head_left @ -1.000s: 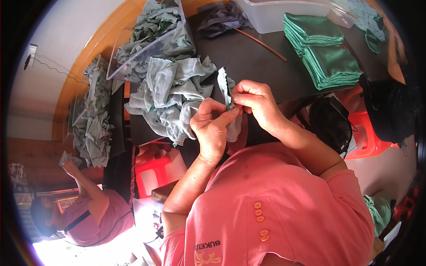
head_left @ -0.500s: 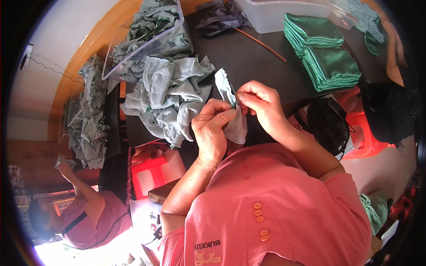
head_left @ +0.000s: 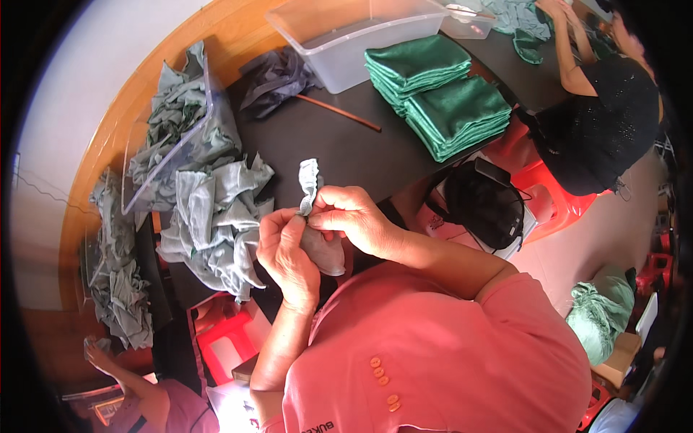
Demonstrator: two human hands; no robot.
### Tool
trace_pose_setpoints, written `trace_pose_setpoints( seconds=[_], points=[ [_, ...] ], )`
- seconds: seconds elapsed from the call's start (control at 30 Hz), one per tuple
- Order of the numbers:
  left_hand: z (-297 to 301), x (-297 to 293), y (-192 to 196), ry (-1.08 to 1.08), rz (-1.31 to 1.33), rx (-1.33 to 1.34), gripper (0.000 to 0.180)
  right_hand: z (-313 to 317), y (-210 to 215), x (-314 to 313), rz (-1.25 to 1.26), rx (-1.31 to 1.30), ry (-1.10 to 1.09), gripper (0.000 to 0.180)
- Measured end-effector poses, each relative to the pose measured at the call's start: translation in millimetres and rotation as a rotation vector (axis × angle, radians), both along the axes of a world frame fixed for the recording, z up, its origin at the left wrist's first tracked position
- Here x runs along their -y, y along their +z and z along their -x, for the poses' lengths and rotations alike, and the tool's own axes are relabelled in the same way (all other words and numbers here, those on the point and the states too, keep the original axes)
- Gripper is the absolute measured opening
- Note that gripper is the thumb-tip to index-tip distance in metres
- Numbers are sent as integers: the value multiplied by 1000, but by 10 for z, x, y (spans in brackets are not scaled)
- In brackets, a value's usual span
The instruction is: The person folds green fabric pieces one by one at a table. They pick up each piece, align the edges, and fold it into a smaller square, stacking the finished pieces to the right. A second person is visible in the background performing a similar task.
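Head view: left hand point(head_left: 289, 252) and right hand point(head_left: 357, 220) pinch one pale cloth point(head_left: 323, 251) between closed fingertips point(head_left: 323, 219), its ends jutting toward twelve and five o'clock; two green stacks point(head_left: 458, 108) lie between one and two.

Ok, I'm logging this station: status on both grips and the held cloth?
Left grip pinching pale cloth. Right grip close at it, hold unclear. Loose cloth pile left of left grip; nothing visibly blocking.

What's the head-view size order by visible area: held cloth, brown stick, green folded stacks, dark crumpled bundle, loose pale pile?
Largest: green folded stacks and loose pale pile, too alike to rank.
Then dark crumpled bundle.
Then held cloth, partly hidden.
Smallest: brown stick.
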State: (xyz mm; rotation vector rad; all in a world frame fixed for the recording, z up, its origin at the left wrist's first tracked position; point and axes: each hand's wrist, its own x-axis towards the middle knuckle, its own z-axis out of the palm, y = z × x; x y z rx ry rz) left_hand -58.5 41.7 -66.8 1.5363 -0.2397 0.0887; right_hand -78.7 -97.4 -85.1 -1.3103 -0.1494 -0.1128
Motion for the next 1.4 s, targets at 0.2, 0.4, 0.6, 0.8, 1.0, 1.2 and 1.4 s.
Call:
trace_pose_setpoints(
  seconds=[0.2, 0.4, 0.6, 0.8, 1.0, 1.2, 1.4],
  points=[
    [121, 110, 149, -183, 213, -303, 16, -33, 37, 169, 93, 38, -63, 8],
    [-27, -43, 124, -283, 191, -205, 12, 3, 41, 213, 197, 201, -77, 6],
    [-128, -73, 31, -181, -168, 239, 13, 18, -103, 112, 212, 205, -95, 9],
    [-98, 123, -113, -37, -263, 423, 15, -80, -222, 78, 160, 202, -130, 6],
    [-100, 208, -68, -51, 21, -6, 6, -31, -23, 181, 147, 208, -118, 11],
    [-127, 231, -87, -73, -260, 421, 14, -85, -141, 166, 267, 289, -179, 10],
    [-149, 206, -87, -33, 86, -11, 15, -41, -149, 26, 160, 277, -293, 8]
  ],
)
